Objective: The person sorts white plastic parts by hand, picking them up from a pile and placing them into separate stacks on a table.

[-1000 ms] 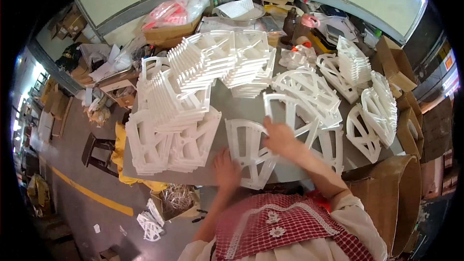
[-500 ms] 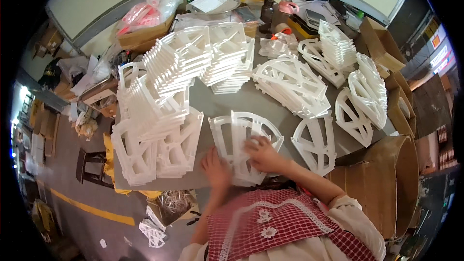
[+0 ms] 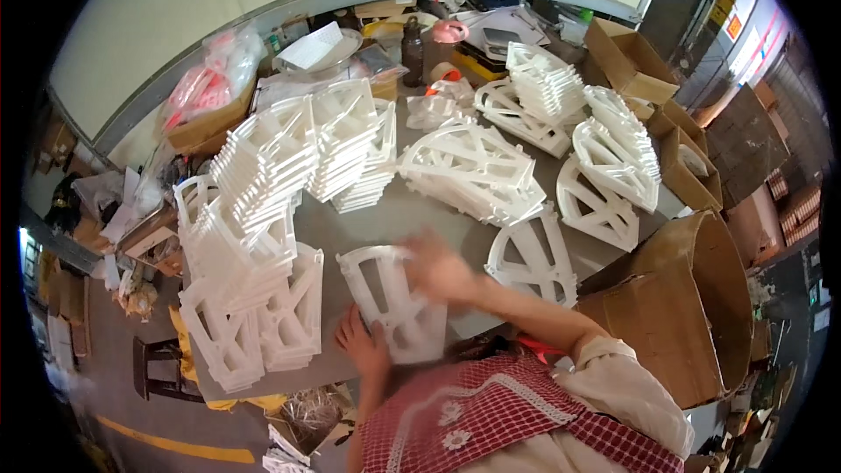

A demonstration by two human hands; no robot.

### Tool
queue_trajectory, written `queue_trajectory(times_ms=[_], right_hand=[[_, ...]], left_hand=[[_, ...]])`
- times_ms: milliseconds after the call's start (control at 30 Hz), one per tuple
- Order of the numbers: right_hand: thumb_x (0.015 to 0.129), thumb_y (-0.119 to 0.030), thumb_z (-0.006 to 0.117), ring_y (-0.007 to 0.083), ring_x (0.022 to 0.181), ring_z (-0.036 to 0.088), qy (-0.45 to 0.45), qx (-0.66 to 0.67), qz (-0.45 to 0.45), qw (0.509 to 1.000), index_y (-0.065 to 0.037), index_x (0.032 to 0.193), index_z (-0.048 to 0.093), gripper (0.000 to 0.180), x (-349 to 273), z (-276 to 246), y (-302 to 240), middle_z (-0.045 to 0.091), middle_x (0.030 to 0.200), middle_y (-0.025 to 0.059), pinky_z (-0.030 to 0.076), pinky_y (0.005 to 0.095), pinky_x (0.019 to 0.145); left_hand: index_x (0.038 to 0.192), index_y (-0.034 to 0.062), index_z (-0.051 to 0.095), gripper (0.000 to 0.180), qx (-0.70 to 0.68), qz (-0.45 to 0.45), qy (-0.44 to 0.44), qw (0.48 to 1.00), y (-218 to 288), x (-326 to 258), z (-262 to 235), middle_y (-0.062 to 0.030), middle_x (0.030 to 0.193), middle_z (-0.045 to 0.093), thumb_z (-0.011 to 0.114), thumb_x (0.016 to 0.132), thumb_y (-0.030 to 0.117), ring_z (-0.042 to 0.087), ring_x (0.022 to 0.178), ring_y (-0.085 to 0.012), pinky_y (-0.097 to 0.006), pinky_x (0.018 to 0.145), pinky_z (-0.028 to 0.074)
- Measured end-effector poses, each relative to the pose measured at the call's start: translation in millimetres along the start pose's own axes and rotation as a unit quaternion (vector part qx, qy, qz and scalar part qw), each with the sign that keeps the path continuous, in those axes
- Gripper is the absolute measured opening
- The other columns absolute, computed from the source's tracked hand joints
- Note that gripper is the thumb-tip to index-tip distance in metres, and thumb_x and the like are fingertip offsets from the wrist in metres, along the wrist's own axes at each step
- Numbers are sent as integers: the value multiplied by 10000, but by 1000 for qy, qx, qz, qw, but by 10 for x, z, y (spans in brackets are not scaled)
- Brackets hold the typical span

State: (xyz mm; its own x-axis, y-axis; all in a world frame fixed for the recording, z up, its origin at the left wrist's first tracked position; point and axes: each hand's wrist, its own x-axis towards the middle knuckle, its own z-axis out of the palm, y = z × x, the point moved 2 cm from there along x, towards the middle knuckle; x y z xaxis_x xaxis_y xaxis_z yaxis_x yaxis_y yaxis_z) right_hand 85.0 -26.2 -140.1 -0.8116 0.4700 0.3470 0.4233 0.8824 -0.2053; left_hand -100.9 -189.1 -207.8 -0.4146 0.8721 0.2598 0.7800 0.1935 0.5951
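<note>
A white plastic fan-shaped frame (image 3: 392,300) lies flat on the grey table (image 3: 412,215) right in front of me. My left hand (image 3: 363,346) rests on the near left edge of this frame, fingers spread. My right hand (image 3: 436,267) is blurred and hovers over the frame's upper right part, fingers loosely open; whether it touches the frame I cannot tell. Another white frame (image 3: 532,258) lies just to the right of that hand.
Tall stacks of white frames (image 3: 254,236) fill the table's left side, and more piles (image 3: 473,166) lie at the middle and the right (image 3: 613,158). Brown cardboard boxes (image 3: 692,298) stand at the right. A bag of pink parts (image 3: 206,92) sits far left.
My right hand has come back from the frames on the right to the frame in front of me. My left hand stays on that frame's near edge.
</note>
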Motion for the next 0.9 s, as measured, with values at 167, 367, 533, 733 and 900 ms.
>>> queue_trajectory(times_ms=[167, 367, 533, 733, 900], right_hand=[[818, -130, 624, 377, 1268, 485, 24, -208, 286, 935, -38, 1183, 654, 377, 276, -782, 1294, 571, 1322, 182, 374, 512, 1070], [752, -94, 619, 352, 1155, 520, -47, -191, 153, 968, 0, 973, 685, 249, 223, -980, 1605, 600, 1113, 168, 394, 459, 1038], [726, -25, 572, 336, 1055, 530, 187, -261, 112, 940, -1, 981, 602, 258, 364, -1535, 1048, 591, 1053, 161, 431, 455, 912], [1013, -136, 502, 401, 685, 615, 218, -12, 258, 941, -32, 978, 584, 137, 64, -1805, 369, 624, 759, 193, 481, 446, 614], [982, -151, 553, 233, 615, 609, 158, 278, 395, 861, -14, 1168, 624, 242, -992, -1178, 455, 631, 758, 126, 487, 358, 597]], left_hand=[[1384, 44, 482, 556, 14, -5, 13, 1000, 64, 14, -15, -148, 1422, 485, 563, 873, 247, 402, 1277, -406, -569, 1124, 222], [1400, 30, 461, 574, 25, 8, 13, 1000, 23, 7, 17, -164, 1452, 459, 558, 882, 258, 415, 1268, -416, -569, 1125, 221], [1419, 26, 444, 580, 18, -12, 18, 1000, 14, -46, -54, -173, 1476, 438, 555, 894, 244, 410, 1286, -411, -566, 1125, 225], [1416, 28, 453, 572, 24, 7, 11, 1000, -34, -22, 31, -170, 1477, 436, 561, 887, 215, 388, 1313, -405, -562, 1132, 218], [1405, 12, 461, 554, 15, 11, 2, 1000, -10, -9, 15, -189, 1463, 448, 508, 929, 291, 405, 1295, -422, -563, 1129, 217]])
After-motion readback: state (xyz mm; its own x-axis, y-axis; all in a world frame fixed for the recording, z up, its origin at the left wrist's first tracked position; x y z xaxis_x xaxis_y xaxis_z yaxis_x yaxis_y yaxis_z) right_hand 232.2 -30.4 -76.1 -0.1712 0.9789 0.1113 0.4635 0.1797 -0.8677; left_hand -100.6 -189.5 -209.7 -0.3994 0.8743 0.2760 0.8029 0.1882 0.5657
